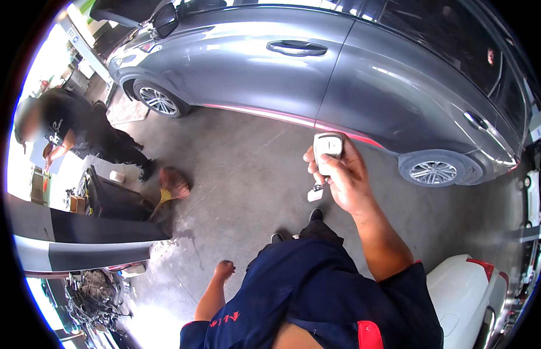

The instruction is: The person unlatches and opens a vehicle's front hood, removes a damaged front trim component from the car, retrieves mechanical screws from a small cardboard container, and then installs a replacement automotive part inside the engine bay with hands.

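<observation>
Far left: co-worker (78,119), dark cloth clothing, pale lettering on the shirt, bending forward.
Below: smooth beam (96,227) in dark and pale grey, crossing in front of the floor's left side; beneath it, a heap of dark, tangled mechanical parts (96,296).
Beside the co-worker: black box-shaped cabinet (116,198).
Next: broom (175,185), fanned reddish bristles, yellow neck, on the smooth grey concrete floor (247,168).
Left hand (225,269): lowered, fingers curled inward; cannot tell whether fully closed.
Across the top: grey car (241,72), glossy curved panels, spoked metal wheels, red strip along the sill.
Lower centre: navy shirt (317,279), soft fabric, small red characters on the chest, red patch near the hem.
Centre: pale tag (315,193), small and flat, hanging below the car key; car key (330,144), rounded oblong, pale face with a shiny rim, markings too small to read; held up before the car's sill.
Right hand (351,180): clamped on the car key, thumb across its face.
Lower right: white car (451,291), glossy rounded body, red lamp.
</observation>
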{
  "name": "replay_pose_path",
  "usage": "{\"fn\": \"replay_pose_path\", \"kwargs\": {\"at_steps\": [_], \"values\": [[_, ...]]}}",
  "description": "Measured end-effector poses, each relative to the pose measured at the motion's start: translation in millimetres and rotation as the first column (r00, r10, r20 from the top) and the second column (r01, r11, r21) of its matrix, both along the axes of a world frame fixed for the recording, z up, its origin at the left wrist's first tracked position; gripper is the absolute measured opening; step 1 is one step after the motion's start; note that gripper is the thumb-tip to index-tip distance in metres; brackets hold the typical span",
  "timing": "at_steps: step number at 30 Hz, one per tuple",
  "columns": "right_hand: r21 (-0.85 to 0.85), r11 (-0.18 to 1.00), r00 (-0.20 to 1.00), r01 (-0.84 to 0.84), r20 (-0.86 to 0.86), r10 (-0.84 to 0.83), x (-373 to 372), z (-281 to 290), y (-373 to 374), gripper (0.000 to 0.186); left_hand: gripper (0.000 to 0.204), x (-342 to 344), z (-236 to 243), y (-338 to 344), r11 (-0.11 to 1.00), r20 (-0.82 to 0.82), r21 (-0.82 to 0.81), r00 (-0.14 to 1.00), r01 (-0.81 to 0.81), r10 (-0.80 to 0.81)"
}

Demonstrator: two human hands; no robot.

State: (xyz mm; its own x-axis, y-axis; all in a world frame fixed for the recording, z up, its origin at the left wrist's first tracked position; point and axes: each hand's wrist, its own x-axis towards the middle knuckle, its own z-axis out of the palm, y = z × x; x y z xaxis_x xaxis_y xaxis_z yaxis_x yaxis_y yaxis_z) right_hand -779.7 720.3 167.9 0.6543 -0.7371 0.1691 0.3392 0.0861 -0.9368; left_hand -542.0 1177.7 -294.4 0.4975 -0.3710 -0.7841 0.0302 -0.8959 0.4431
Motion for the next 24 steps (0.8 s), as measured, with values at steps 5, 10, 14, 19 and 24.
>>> {"fn": "replay_pose_path", "kwargs": {"at_steps": [5, 10, 14, 19, 24], "values": [[0.095, 0.995, 0.999, 0.038, -0.020, -0.036, -13, -9, -35, 0.019, 0.039, 8, -2, -61, 0.991, 0.065, -0.076, 0.992, 0.109, -0.104], [0.098, 0.995, 0.994, 0.027, -0.109, -0.016, -17, -21, -81, 0.016, 0.040, -13, 11, -119, 0.985, 0.038, -0.171, 0.999, -0.015, 0.022], [0.197, 0.976, 0.982, 0.094, -0.179, -0.059, -19, -83, -154, 0.018, 0.041, -17, 34, -141, 0.993, 0.145, -0.074, 0.986, 0.094, -0.082], [0.242, 0.908, 0.731, 0.343, -0.676, -0.095, -94, -254, -201, 0.019, 0.040, -32, 63, -169, 0.994, 0.192, -0.062, 0.978, 0.091, -0.077], [-0.152, 0.984, -0.234, -0.089, -0.957, -0.169, -287, -411, -174, 0.055, 0.041, -59, 60, -197, 1.000, 0.220, -0.018, 0.975, 0.026, -0.022]]}}
